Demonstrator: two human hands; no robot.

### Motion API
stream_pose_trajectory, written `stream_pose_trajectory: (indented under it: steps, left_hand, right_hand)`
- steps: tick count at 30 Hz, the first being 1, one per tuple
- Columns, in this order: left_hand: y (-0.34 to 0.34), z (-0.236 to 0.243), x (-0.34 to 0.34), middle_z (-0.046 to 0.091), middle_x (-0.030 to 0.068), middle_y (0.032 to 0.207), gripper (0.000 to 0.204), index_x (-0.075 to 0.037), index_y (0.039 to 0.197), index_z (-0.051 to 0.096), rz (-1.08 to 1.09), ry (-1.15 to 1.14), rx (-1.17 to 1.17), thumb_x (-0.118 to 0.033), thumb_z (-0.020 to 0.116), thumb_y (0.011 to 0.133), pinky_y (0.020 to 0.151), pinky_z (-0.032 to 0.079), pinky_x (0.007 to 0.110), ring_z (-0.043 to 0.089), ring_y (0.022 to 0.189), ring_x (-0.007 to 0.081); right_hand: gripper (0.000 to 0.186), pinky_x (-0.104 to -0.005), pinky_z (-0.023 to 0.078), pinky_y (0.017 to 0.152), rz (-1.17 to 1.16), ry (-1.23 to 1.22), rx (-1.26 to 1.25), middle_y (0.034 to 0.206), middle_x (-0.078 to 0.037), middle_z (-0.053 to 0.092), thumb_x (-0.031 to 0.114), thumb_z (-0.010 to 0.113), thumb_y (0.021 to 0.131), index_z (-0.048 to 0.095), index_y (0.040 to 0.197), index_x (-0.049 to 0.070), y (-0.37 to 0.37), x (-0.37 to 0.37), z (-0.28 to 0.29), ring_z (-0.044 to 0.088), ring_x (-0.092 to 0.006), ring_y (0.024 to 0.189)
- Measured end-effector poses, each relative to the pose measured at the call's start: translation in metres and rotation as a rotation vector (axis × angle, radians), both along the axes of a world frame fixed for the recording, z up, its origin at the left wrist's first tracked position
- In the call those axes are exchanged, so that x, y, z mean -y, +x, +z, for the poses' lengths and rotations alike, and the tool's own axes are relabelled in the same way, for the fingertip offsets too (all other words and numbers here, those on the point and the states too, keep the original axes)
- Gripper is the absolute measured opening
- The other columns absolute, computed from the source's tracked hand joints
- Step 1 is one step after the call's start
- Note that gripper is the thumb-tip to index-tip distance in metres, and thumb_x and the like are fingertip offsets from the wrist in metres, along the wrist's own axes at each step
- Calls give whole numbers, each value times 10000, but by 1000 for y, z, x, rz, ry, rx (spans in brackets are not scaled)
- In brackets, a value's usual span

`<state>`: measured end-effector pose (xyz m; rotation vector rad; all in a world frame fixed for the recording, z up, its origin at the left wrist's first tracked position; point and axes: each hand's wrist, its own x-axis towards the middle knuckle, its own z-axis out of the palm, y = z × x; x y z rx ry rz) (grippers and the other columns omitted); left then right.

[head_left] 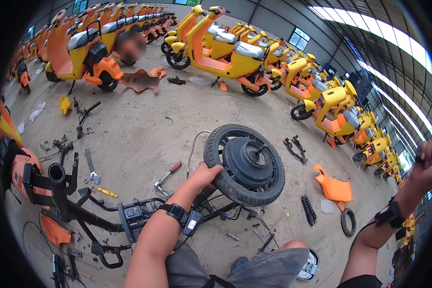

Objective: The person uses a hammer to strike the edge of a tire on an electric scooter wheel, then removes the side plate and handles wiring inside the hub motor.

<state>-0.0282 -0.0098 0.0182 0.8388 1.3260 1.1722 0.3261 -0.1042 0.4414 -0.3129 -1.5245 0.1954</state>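
My left hand [209, 174] grips the lower-left rim of a black hub-motor wheel [247, 163] with a tyre, tilted with its axle facing up. Beneath and left of it lies a bare black scooter frame [98, 221], partly hidden by my forearm. My right hand [423, 165] is raised at the far right edge, fingers curled around something dark that I cannot make out. A red-handled ratchet [167, 175], an adjustable wrench [90, 165] and a yellow spanner [107, 192] lie on the floor to the left of the wheel.
Orange panels [333, 187], a coil spring shock [308, 209], a loose tyre [348, 222], a black fork part [295, 149] and handlebars [84, 117] lie scattered on the concrete floor [149, 125]. Rows of yellow and orange scooters [225, 60] line the back and right; another [21, 173] is at left.
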Motion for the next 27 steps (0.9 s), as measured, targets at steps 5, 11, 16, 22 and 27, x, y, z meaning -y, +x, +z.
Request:
stream_pose_trajectory:
  steps: [5, 11, 16, 22, 27]
  left_hand:
    - [-9, -19, 9, 649, 165, 988, 507, 83, 1215, 466, 1, 9, 160, -237, 632, 858, 627, 597, 417, 685, 860, 255]
    - [-31, 7, 23, 665, 121, 922, 453, 38, 1189, 523, -31, -28, 26, -297, 567, 887, 520, 539, 324, 669, 687, 205]
    - [-21, 19, 25, 643, 94, 911, 411, 14, 1163, 519, -24, -72, 5, -291, 568, 891, 580, 557, 326, 658, 733, 194]
    - [-18, 4, 8, 643, 109, 964, 429, 28, 1180, 496, -120, -118, 29, -283, 578, 896, 722, 601, 376, 674, 797, 227]
    - [-35, 12, 18, 644, 129, 977, 437, 33, 1184, 493, -100, -126, 31, -285, 580, 897, 724, 598, 372, 680, 829, 238]
  right_hand:
    - [372, -353, 353, 394, -359, -1541, 966, 553, 15, 498, 506, 595, 863, 518, 1094, 224, 2, -80, -322, 451, -159, 421]
    - [214, -253, 281, 323, -95, -1096, 113, 514, 61, 334, 222, 565, 921, 422, 785, 140, 2, -55, -211, 310, -56, 344]
    - [270, -254, 311, 348, -59, -1296, 116, 529, 45, 385, 232, 607, 909, 432, 739, 116, 1, -31, -234, 355, -66, 366]
    - [278, -267, 318, 365, -172, -1473, 327, 538, 31, 458, 238, 643, 892, 487, 710, 99, 17, -29, -264, 412, -83, 390]
    - [272, -238, 294, 366, -283, -959, 162, 567, 58, 435, 271, 670, 894, 494, 780, 98, 24, -47, -139, 404, -48, 421]
